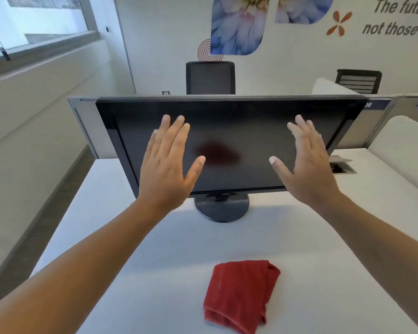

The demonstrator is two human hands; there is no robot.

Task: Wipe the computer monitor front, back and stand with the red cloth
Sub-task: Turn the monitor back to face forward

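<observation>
With both hands, the left hand [165,165] and right hand [309,165], held wide and empty before the monitor [227,121], wiping is judged unstarted; the folded red cloth [240,295] lying on the tabletop [155,237] must be picked up next.

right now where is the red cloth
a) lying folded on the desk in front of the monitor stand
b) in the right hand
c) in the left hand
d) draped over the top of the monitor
a: the red cloth lies folded on the white desk, nearer the camera than the monitor stand, while the left hand and right hand are both spread open in front of the monitor, holding nothing.
</observation>
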